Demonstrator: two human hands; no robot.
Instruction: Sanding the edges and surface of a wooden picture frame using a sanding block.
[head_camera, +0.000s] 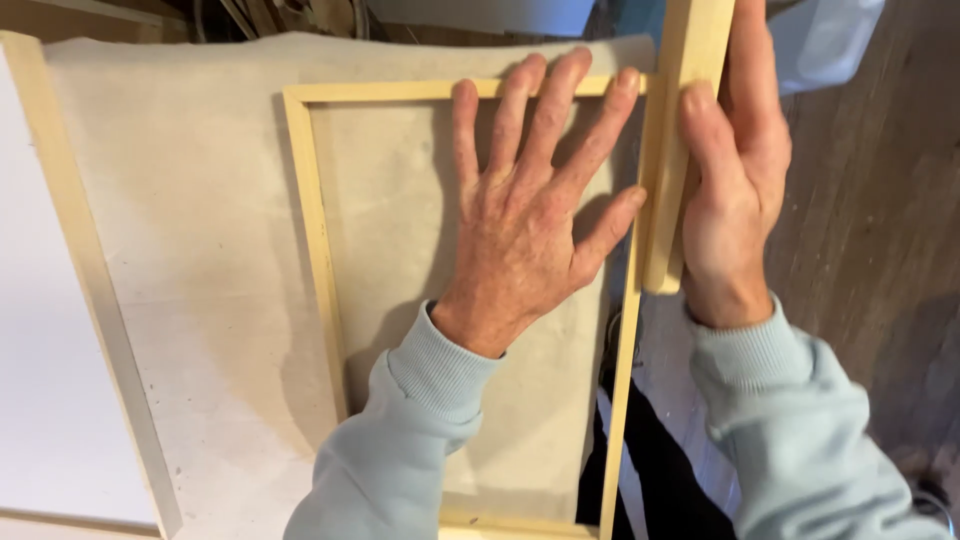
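Pale wood frame (318, 240) lies on grey cloth (190, 200), which is not yet folded over its bars. Left hand (530, 215) presses flat, fingers spread, inside the frame. Right hand (735, 170) clasps a loose wooden bar (682, 120) against the frame's right side.

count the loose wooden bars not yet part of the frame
1: the loose wooden bar, held upright by the right hand against the wooden frame; the left hand lies flat inside it. Others may be out of view.
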